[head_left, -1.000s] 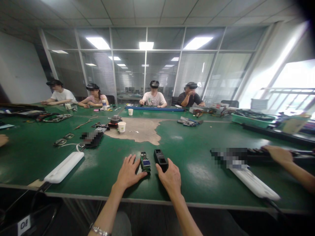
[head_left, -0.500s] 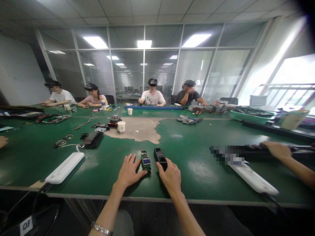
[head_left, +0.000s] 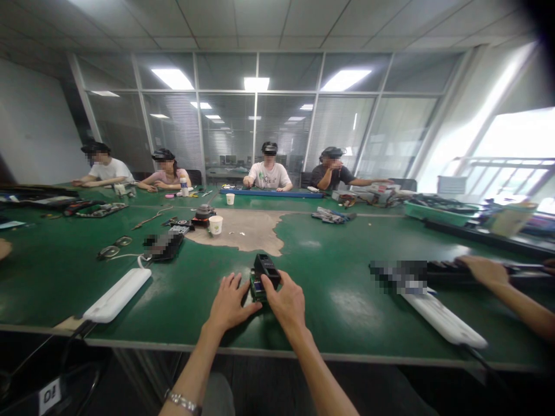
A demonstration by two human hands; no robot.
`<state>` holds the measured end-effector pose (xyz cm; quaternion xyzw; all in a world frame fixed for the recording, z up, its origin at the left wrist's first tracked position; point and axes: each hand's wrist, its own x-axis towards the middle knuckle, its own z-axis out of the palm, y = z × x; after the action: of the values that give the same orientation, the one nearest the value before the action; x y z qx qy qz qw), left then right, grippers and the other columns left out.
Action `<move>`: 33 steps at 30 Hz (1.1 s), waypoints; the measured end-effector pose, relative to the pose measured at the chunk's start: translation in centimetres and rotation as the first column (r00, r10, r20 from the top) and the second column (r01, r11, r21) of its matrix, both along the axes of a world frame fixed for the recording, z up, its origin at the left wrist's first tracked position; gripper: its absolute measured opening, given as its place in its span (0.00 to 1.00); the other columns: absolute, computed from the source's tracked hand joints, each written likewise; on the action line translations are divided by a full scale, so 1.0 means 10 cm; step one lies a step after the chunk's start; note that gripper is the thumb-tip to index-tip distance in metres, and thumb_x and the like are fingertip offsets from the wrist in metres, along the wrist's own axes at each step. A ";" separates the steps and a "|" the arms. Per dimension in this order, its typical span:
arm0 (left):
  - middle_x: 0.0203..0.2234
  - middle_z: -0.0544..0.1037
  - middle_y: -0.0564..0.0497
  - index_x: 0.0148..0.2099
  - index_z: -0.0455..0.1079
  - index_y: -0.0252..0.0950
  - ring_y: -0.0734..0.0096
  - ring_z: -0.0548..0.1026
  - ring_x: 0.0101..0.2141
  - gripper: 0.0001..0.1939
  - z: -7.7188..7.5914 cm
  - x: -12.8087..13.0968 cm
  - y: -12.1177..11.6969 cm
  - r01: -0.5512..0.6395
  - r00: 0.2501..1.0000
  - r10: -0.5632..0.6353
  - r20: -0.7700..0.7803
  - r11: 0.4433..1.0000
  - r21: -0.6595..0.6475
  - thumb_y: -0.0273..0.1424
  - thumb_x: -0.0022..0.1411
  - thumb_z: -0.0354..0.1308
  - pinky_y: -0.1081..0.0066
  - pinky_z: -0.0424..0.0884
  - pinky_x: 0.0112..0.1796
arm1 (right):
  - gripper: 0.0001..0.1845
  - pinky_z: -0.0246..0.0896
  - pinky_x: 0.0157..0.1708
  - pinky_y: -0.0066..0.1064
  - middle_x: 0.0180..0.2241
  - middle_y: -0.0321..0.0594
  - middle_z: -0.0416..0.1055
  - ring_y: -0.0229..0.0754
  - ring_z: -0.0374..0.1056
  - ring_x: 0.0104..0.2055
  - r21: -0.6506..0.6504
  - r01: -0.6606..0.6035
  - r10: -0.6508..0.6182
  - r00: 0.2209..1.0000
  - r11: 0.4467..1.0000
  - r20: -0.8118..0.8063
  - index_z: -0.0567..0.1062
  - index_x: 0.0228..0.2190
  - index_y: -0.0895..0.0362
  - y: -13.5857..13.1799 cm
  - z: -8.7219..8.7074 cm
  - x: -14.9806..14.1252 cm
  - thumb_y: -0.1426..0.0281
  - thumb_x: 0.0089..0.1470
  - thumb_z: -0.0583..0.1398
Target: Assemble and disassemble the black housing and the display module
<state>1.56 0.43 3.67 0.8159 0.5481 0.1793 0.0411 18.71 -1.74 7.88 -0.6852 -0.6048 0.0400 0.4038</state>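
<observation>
My right hand (head_left: 287, 303) grips a black plastic housing (head_left: 266, 264) with cut-out windows, held tilted over a green circuit board (head_left: 256, 293). The board carries a small screen, and the housing and my thumb cover part of it. Resting on the table just left of the board is my left hand (head_left: 226, 303), its fingers spread and its thumb beside the board's near end. Whether that thumb touches the board, I cannot tell.
White power strips lie at left (head_left: 119, 294) and right (head_left: 446, 318). Ahead are a paper cup (head_left: 215, 225) and a brown worn patch (head_left: 255, 222). A co-worker's hand (head_left: 485, 271) is at right on a long black part. Several people sit across the green table (head_left: 338, 248).
My right hand has lifted the black housing from the table and moved it left, over the circuit board. My left hand has stayed nearly in place.
</observation>
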 end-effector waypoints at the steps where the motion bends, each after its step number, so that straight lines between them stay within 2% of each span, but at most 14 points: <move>1: 0.64 0.58 0.43 0.64 0.60 0.43 0.48 0.50 0.65 0.39 -0.01 0.00 0.00 0.001 1.000 -0.001 0.003 1.000 0.003 0.61 0.58 0.48 0.48 0.45 0.62 | 0.22 0.58 0.39 0.31 0.35 0.44 0.76 0.45 0.72 0.40 -0.022 0.010 -0.010 1.000 1.000 0.010 0.74 0.43 0.55 0.00 0.01 -0.05 0.53 0.57 0.54; 6: 0.64 0.58 0.43 0.64 0.59 0.43 0.49 0.50 0.65 0.38 -0.04 -0.01 0.02 0.019 1.000 -0.019 0.003 1.000 0.003 0.59 0.59 0.49 0.47 0.44 0.62 | 0.23 0.57 0.38 0.32 0.34 0.45 0.76 0.46 0.72 0.39 -0.090 0.065 -0.058 0.996 0.994 0.073 0.74 0.43 0.55 0.00 0.00 -0.20 0.51 0.57 0.54; 13: 0.64 0.59 0.42 0.65 0.57 0.42 0.49 0.51 0.65 0.36 -0.03 -0.02 0.00 0.032 0.999 -0.032 -0.010 0.999 0.018 0.55 0.61 0.50 0.47 0.46 0.62 | 0.23 0.56 0.38 0.34 0.32 0.45 0.75 0.48 0.71 0.38 -0.088 0.053 -0.036 0.981 0.995 0.192 0.74 0.40 0.55 0.00 0.03 -0.27 0.50 0.56 0.54; 16: 0.64 0.58 0.41 0.65 0.56 0.38 0.49 0.51 0.65 0.38 -0.03 -0.02 0.01 0.032 0.999 -0.032 -0.017 0.999 0.010 0.55 0.61 0.49 0.48 0.45 0.63 | 0.22 0.55 0.38 0.34 0.31 0.45 0.75 0.48 0.71 0.37 -0.088 0.054 -0.034 0.976 0.995 0.213 0.74 0.39 0.55 -0.03 0.02 -0.28 0.51 0.56 0.55; 21: 0.66 0.53 0.37 0.68 0.48 0.25 0.49 0.48 0.66 0.46 -0.06 -0.01 0.06 0.000 0.999 -0.001 -0.037 1.000 -0.014 0.52 0.58 0.50 0.52 0.44 0.64 | 0.20 0.54 0.38 0.34 0.32 0.44 0.75 0.47 0.71 0.36 -0.087 0.053 -0.032 0.974 0.995 0.223 0.73 0.40 0.55 -0.09 -0.08 -0.28 0.53 0.57 0.55; 28: 0.66 0.52 0.39 0.68 0.46 0.25 0.51 0.47 0.66 0.44 -0.09 -0.01 0.06 -0.015 0.999 0.014 -0.042 1.000 -0.013 0.48 0.58 0.48 0.53 0.42 0.64 | 0.21 0.54 0.38 0.35 0.31 0.44 0.74 0.48 0.71 0.36 -0.127 0.060 -0.028 0.969 0.990 0.244 0.72 0.42 0.55 -0.15 -0.24 -0.24 0.52 0.56 0.56; 33: 0.66 0.53 0.39 0.68 0.47 0.25 0.49 0.46 0.66 0.44 -0.07 0.00 0.05 -0.014 0.998 0.015 -0.054 1.000 0.006 0.47 0.57 0.48 0.51 0.39 0.64 | 0.23 0.55 0.42 0.35 0.38 0.46 0.74 0.49 0.69 0.43 -0.087 0.012 0.008 0.972 0.996 0.234 0.71 0.46 0.56 -0.19 -0.36 -0.22 0.55 0.55 0.57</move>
<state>1.59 0.90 2.93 0.8165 0.5545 0.1591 0.0228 16.47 -3.64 4.27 -0.7029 -0.6451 -0.0149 0.2993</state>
